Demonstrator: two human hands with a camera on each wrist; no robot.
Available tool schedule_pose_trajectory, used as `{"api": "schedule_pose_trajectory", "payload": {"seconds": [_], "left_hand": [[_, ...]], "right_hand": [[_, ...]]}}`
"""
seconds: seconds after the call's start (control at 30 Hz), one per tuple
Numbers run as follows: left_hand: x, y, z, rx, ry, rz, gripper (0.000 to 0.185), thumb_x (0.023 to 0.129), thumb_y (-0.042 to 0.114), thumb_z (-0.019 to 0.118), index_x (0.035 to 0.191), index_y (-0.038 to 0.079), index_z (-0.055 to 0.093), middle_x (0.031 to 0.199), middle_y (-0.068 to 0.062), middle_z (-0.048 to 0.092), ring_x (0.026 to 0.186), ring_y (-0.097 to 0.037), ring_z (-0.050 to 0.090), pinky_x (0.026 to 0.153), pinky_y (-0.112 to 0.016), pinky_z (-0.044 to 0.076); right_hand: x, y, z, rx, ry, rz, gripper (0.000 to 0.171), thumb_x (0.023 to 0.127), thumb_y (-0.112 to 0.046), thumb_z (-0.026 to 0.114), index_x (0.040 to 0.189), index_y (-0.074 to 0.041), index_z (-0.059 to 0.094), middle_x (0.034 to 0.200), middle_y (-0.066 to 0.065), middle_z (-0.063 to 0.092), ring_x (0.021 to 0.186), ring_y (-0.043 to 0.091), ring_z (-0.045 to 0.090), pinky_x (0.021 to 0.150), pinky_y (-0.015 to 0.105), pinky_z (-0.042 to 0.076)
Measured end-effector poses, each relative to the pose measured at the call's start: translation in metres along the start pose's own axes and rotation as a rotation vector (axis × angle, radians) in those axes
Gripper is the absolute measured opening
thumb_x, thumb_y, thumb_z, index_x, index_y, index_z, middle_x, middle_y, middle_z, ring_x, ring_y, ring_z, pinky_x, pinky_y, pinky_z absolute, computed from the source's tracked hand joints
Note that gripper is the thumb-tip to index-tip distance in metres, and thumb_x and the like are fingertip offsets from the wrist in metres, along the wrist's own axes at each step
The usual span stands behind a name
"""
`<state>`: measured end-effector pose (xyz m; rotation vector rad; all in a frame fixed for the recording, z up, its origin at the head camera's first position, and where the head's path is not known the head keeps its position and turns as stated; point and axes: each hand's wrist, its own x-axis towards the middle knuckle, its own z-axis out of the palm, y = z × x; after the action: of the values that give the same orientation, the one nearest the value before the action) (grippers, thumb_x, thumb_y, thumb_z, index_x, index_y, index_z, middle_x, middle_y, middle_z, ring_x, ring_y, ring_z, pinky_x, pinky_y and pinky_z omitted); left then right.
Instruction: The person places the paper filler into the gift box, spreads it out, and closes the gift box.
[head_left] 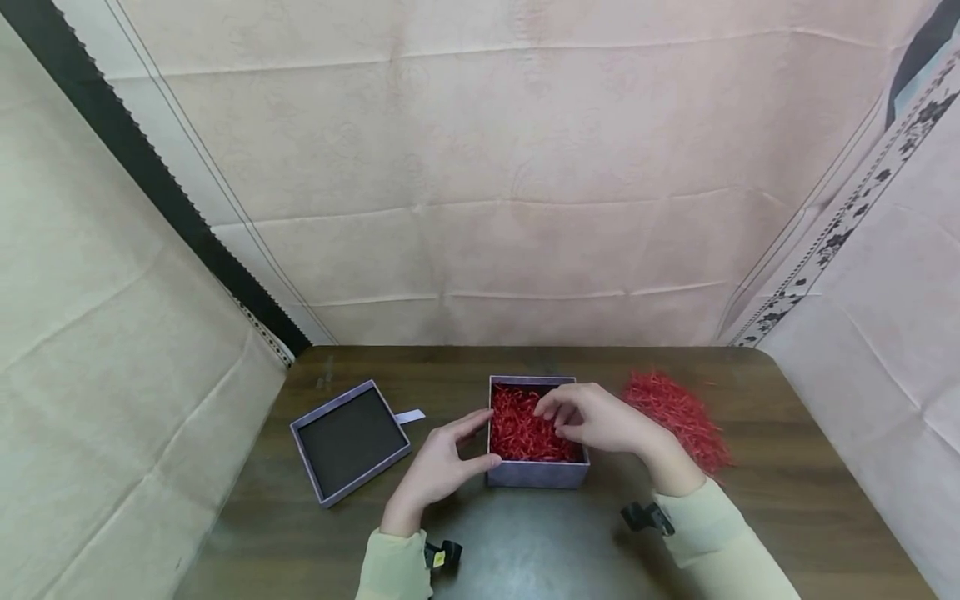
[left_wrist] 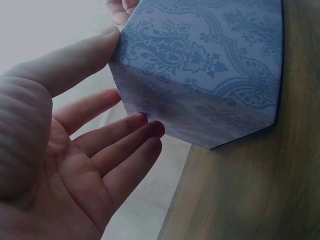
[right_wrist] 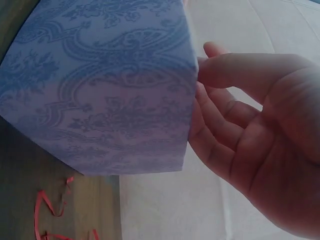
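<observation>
A lavender box (head_left: 538, 476) with a blue damask pattern stands upright on the table, its open top showing a bed of red shredded paper (head_left: 517, 425). My left hand (head_left: 442, 467) rests at the box's left side, fingertips on the side wall and thumb at the near left corner. In the left wrist view those fingers (left_wrist: 115, 135) are spread and fairly straight. My right hand (head_left: 592, 415) reaches over the right wall, its loosely bent fingers down at the shredded paper and the thumb apart from them. The box wall hides these fingertips in the right wrist view.
The box lid (head_left: 348, 446) lies to the left with its dark inside facing up and a pale ribbon tab (head_left: 409, 416) at its right edge. A loose pile of red shredded paper (head_left: 678, 421) lies right of the box on the wooden table (head_left: 262, 542).
</observation>
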<state>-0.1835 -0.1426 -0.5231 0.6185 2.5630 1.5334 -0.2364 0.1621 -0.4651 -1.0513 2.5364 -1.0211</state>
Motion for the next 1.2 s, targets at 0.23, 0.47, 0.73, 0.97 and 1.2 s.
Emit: {"api": "schedule_pose_trajectory", "payload": {"seconds": [0.23, 0.47, 0.73, 0.97, 1.2], "left_hand": [[0.002, -0.004, 0.001, 0.011, 0.001, 0.017, 0.071, 0.096, 0.026, 0.084, 0.157, 0.008, 0.055, 0.161, -0.009, 0.053, 0.147, -0.03, 0.051, 0.116, -0.053, 0.046], [0.002, -0.002, 0.003, 0.009, 0.002, 0.024, 0.072, 0.095, 0.026, 0.084, 0.157, 0.007, 0.054, 0.161, -0.009, 0.053, 0.148, -0.03, 0.049, 0.116, -0.053, 0.045], [0.001, -0.002, 0.0, 0.022, 0.008, 0.021, 0.071, 0.094, 0.025, 0.085, 0.156, 0.008, 0.056, 0.16, -0.008, 0.054, 0.148, -0.03, 0.05, 0.116, -0.052, 0.046], [0.002, 0.0, 0.0, 0.024, 0.013, 0.017, 0.071, 0.095, 0.026, 0.085, 0.156, 0.007, 0.056, 0.16, -0.009, 0.054, 0.147, -0.032, 0.051, 0.116, -0.053, 0.046], [0.001, -0.002, 0.002, 0.003, 0.015, -0.003, 0.071, 0.095, 0.026, 0.085, 0.157, 0.007, 0.056, 0.16, -0.009, 0.054, 0.147, -0.033, 0.051, 0.115, -0.053, 0.046]], "right_hand": [[-0.008, 0.002, -0.001, 0.033, 0.073, 0.003, 0.035, 0.093, 0.004, 0.079, 0.126, -0.008, 0.075, 0.116, 0.007, 0.075, 0.098, 0.016, 0.071, 0.087, 0.04, 0.063], [-0.035, 0.019, -0.009, 0.043, 0.281, 0.077, 0.039, 0.094, -0.01, 0.085, 0.13, -0.02, 0.074, 0.127, -0.002, 0.074, 0.113, 0.02, 0.072, 0.096, 0.049, 0.061], [-0.061, 0.04, -0.016, 0.065, 0.359, 0.19, 0.044, 0.092, -0.015, 0.087, 0.131, -0.027, 0.072, 0.128, 0.001, 0.073, 0.12, 0.035, 0.07, 0.1, 0.059, 0.057], [-0.077, 0.055, -0.013, -0.095, 0.408, 0.208, 0.056, 0.089, -0.016, 0.091, 0.139, -0.025, 0.068, 0.141, 0.005, 0.066, 0.133, 0.033, 0.06, 0.106, 0.062, 0.052], [-0.096, 0.07, -0.008, -0.293, 0.401, 0.364, 0.092, 0.075, -0.038, 0.1, 0.154, -0.025, 0.057, 0.161, 0.022, 0.043, 0.15, 0.054, 0.03, 0.108, 0.086, 0.029]]}}
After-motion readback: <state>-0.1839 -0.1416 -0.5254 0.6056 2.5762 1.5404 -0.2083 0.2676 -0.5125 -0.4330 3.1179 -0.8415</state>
